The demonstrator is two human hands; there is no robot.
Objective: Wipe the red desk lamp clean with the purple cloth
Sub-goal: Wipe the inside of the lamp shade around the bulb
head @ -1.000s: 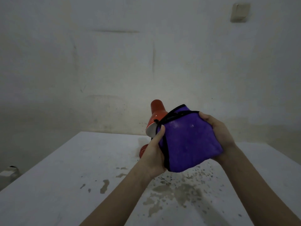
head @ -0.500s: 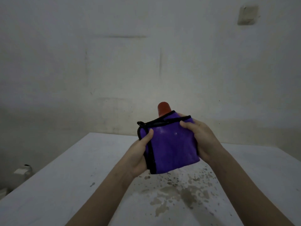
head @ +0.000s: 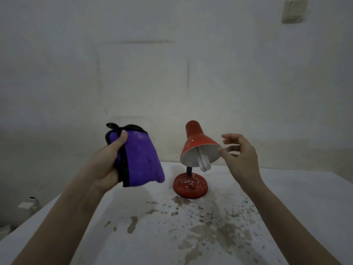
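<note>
The red desk lamp [head: 196, 140] stands upright on the white table [head: 298, 203], its shade tilted toward me with a white bulb showing inside and a speckled round base below. The folded purple cloth [head: 141, 159], edged in black, hangs left of the lamp, held up off the table by my left hand [head: 107, 165], thumb pressed on its top corner. My right hand [head: 238, 155] hovers just right of the shade with fingers spread; a fingertip is at the shade's rim, contact unclear.
The tabletop in front of the lamp is spattered with grey-brown stains [head: 210, 232]. A plain wall rises right behind the table, with a switch plate [head: 294, 10] at the top right. A small white object [head: 28, 205] sits low beyond the table's left edge.
Both hands held the cloth in front of the lamp before. My right hand has let go and moved right to the shade; my left hand carried the cloth left, uncovering the lamp.
</note>
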